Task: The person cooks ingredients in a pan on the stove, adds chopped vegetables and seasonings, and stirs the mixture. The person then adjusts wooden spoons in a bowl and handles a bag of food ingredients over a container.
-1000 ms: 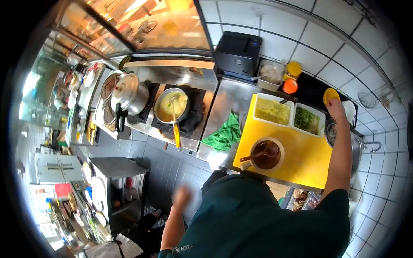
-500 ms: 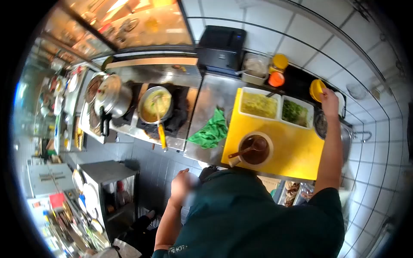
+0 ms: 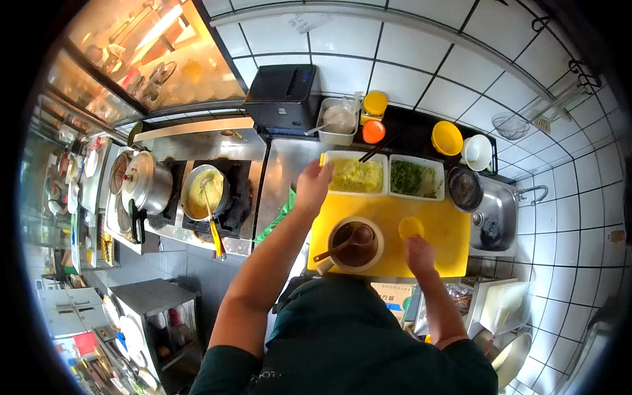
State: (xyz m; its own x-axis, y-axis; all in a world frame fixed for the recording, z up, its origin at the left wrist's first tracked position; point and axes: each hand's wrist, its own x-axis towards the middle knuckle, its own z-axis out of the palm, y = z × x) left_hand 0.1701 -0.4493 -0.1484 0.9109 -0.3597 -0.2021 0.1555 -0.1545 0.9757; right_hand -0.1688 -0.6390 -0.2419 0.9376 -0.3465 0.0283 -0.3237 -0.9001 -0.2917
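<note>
My right hand (image 3: 420, 255) grips a small yellow bowl (image 3: 411, 228) by its near edge, over the right half of the yellow cutting board (image 3: 441, 227). At the left side of a white tub of chopped pale-yellow food (image 3: 357, 175) is my left hand (image 3: 313, 184), fingers stretched forward and seemingly holding nothing. Dark chopsticks (image 3: 374, 153) lean across that tub's back rim. Beside it stands a second tub with chopped greens (image 3: 413, 178). Close to my body, a round pot of dark brown sauce (image 3: 363, 263) has a brown ladle (image 3: 342, 249) lying across it.
Yellow bowls (image 3: 447, 138) and white bowls (image 3: 476, 152) stand on the back ledge, near a dark round pan (image 3: 465, 189) and the sink (image 3: 498, 224). To the left, the stove holds a pan of yellowish food (image 3: 205, 192) and a pressure cooker (image 3: 147, 182). A green cloth (image 3: 276, 220) lies left of the board.
My right hand has come from the bowls at the back right to the board, bringing a yellow bowl. My left hand has risen from beside my body to the tub. The camera view has shifted.
</note>
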